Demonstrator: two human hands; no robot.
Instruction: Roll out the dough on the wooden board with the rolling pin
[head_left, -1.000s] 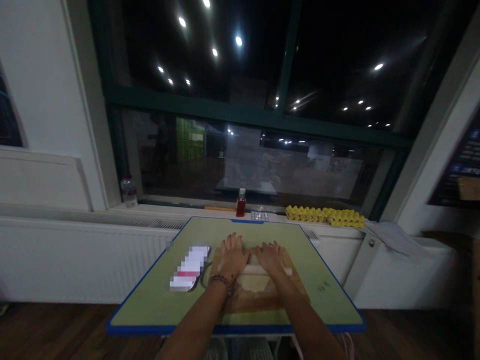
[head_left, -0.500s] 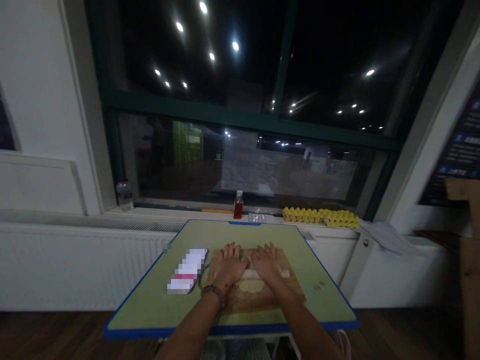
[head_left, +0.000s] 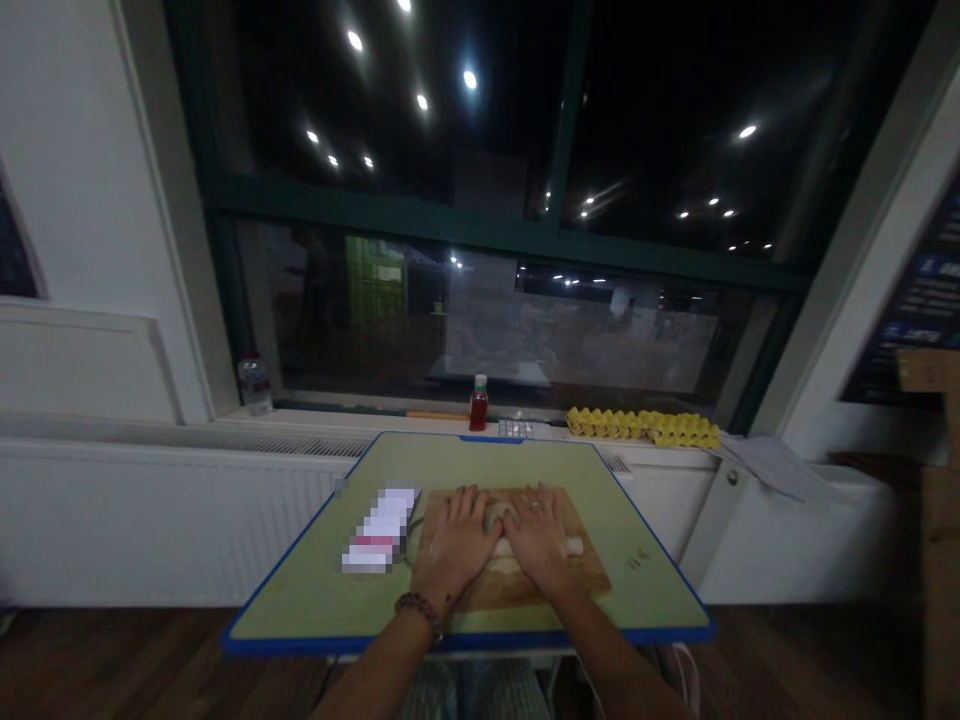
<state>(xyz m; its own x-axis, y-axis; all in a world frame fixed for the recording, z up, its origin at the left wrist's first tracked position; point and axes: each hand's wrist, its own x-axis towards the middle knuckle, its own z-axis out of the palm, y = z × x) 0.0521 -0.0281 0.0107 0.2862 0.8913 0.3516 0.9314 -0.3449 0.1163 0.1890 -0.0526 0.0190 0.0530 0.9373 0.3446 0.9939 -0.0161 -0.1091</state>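
On a wooden board [head_left: 480, 597], a pale rolling pin [head_left: 574, 546] lies crosswise under both hands, its right end sticking out. My left hand [head_left: 463, 532] rests flat over the pin's left part, fingers stretched forward and a beaded bracelet at the wrist. Lying the same way on the right part is my right hand [head_left: 536, 530], fingers extended, the thumbs close together at the middle. Flattened dough [head_left: 504, 565] shows just below the pin, and a pale patch is visible between the hands. The palms hide most of the pin.
The board sits on a small green table [head_left: 292, 600] with a blue edge. A phone [head_left: 381, 530] with a blurred screen lies to the left. Along the windowsill stand a red-filled bottle [head_left: 478, 405], a clear bottle [head_left: 255, 385] and yellow egg cartons [head_left: 641, 428].
My hands have come closer together at the thumbs, and my palms cover more of the rolling pin and the dough. The view has shifted slightly.
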